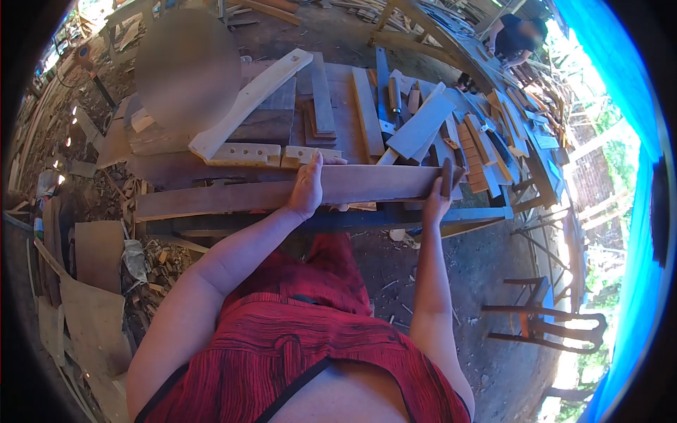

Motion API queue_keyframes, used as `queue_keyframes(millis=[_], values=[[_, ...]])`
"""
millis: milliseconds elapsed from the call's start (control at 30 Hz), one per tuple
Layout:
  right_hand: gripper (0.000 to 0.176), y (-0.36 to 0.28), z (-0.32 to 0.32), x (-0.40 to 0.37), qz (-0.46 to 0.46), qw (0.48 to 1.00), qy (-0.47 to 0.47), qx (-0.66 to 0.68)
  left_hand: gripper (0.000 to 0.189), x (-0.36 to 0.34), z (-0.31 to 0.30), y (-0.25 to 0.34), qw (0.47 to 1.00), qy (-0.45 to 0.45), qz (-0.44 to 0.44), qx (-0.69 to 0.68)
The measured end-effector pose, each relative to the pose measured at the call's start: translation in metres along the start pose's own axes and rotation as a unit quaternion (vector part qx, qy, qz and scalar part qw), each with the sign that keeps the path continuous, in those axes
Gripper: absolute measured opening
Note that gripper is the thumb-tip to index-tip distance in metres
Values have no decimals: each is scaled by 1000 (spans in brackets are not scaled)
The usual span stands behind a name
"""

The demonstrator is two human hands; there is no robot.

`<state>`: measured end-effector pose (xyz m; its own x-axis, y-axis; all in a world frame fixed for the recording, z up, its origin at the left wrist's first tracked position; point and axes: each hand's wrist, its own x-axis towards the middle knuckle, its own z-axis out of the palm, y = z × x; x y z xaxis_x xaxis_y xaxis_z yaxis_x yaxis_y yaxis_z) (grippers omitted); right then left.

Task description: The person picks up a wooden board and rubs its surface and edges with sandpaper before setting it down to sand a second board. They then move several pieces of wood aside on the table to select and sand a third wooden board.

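A long brown wooden plank (381, 184) lies crosswise in front of me, near the front edge of the workbench. My left hand (307, 189) is closed around the plank near its middle, thumb on the upper side and fingertips showing below. At the plank's right end, my right hand (436, 206) grips a short dark wooden bar (447, 177), which stands across the plank against it. Just behind the plank are two pale wood blocks with holes, one of them a drilled block (243, 154) left of my left hand.
The workbench (343, 88) carries a pale angled beam (254, 102), several boards, a blue handsaw (382, 84) and a chisel (394, 94). A wooden chair (546, 317) stands at right beside a blue tarp (635, 282). Another person (511, 39) bends over wood at the far right.
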<state>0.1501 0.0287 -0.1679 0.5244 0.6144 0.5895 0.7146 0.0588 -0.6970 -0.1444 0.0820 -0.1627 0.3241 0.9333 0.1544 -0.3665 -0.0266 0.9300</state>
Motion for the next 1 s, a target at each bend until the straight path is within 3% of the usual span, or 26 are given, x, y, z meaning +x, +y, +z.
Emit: queue_keyframes(millis=[67, 167, 200, 267, 333, 367, 433, 500, 600, 633, 667, 700, 767, 800, 867, 1000], values=[[42, 2, -5, 6, 77, 996, 28, 36, 64, 0, 0, -1, 1000, 12, -9, -4], [42, -18, 12, -12, 98, 993, 46, 54, 64, 2, 0, -3, 1000, 13, 12, 15], [44, -31, 18, -22, -39, 999, 8, 8, 64, 2, 0, -3, 1000, 12, 11, 15], [45, -85, 33, -65, -28, 998, -58, -3, 64, 0, 2, 3, 999, 27, 14, 27], [49, -105, 47, -108, -196, 976, -95, -23, 65, -3, 7, 11, 1000, 26, 2, -4], [49, -114, 42, -116, -193, 977, -91, -23, 65, -3, 9, 13, 999, 29, -6, -38], [54, -129, 33, -123, -283, 938, -201, -11, 65, 1, 5, 4, 1000, 24, 15, 1], [57, -96, 22, -102, -325, 915, -235, -53, 65, 1, 1, 2, 999, 18, 33, 38], [46, -47, -2, -57, -222, 969, -99, -38, 63, -1, 4, 7, 999, 12, 7, 37], [43, -5, -4, -53, -121, 987, -55, -88, 55, -3, 5, 8, 1000, 0, 10, 6], [42, 0, -19, -37, -30, 998, -59, -13, 48, -4, 5, 9, 999, -14, 14, -26], [42, 5, -27, -31, -22, 999, -44, -20, 48, -3, 3, 7, 999, -32, 10, -26], [42, 12, -38, -21, 85, 995, 42, 10, 31, 0, 3, 5, 998, -50, 43, -8], [42, 19, -36, -21, 60, 996, 61, 31, 31, 0, 6, 8, 997, -63, 44, -6], [41, 34, -27, -29, 80, 994, 77, -20, 28, -4, 13, 29, 992, -9, -106, -68], [42, 38, -10, -39, 68, 983, 124, -114, 30, 9, 12, 41, 986, -22, -147, -74]])
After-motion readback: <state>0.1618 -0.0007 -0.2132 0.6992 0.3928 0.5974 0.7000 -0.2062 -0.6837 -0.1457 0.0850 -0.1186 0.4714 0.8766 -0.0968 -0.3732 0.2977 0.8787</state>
